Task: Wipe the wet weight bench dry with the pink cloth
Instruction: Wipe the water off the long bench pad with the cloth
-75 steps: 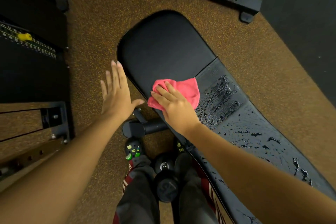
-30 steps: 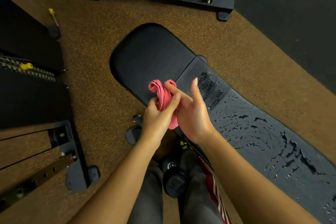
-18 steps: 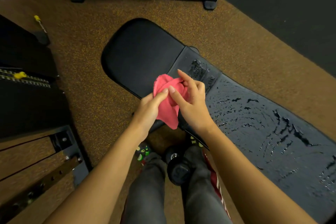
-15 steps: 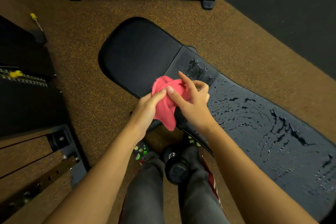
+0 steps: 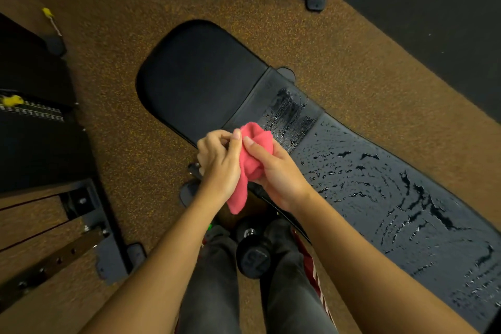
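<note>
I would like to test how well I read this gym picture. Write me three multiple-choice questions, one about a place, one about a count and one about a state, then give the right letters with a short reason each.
1. Where is the dumbbell?
A. on a shelf
B. on the floor, between the person's legs
C. on a chair

2. How many hands hold the pink cloth?
A. none
B. one
C. two

3. The long pad of the weight bench is
A. dry all over
B. dotted with water drops
C. covered by a towel

Answers:
1 B: it sits low between the two grey trouser legs.
2 C: the left hand and the right hand both pinch it.
3 B: shining drops lie across it, while the short pad looks dry.
</note>
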`<state>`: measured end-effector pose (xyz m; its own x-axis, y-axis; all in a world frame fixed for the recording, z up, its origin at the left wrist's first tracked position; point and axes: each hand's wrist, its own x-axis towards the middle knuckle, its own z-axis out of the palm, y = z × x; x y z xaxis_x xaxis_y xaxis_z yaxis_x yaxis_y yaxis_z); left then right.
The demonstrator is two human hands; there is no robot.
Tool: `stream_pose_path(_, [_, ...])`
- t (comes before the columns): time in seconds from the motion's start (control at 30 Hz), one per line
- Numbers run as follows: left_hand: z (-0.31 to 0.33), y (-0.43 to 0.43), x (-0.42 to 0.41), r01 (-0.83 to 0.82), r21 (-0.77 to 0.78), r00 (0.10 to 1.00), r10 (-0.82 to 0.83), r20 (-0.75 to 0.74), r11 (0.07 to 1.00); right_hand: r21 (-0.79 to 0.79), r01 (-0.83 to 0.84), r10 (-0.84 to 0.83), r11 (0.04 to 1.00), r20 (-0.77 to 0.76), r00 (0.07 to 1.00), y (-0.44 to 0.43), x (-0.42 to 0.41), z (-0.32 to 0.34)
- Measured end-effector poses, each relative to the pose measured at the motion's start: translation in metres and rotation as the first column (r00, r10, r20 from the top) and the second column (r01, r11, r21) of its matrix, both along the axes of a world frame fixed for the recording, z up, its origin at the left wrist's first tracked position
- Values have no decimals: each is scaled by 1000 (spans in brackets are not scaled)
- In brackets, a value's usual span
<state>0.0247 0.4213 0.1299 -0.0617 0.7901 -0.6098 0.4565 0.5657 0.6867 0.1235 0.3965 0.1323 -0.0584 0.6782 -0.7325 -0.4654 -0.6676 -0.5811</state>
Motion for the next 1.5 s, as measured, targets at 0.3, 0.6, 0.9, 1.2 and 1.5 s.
stream_pose_path(0.3, [-20,24,39,-97,-2,993,97,-70,995,43,-210,213,977,-268,940,6,28,-7])
stream_pose_path(0.6, [-44,61,21,334,6,855,-301,-423,942,-16,-393,339,919,539,771,56,58,-10])
stream_pose_path(0.9, [-59,96,-36,645,-398,409,-734,-542,653,-471,-484,514,738,856,-48,128,85,-60])
stream_pose_path(1.2, [-71,94,-35,651,-375,437,-730,-526,660,-466,-682,248,564,883,-399,82,83,-70])
stream_pose_path(1.5, [-74,91,-38,666,-344,441,-722,-534,662,-360,-516,310,777,933,-184,100,63,-80])
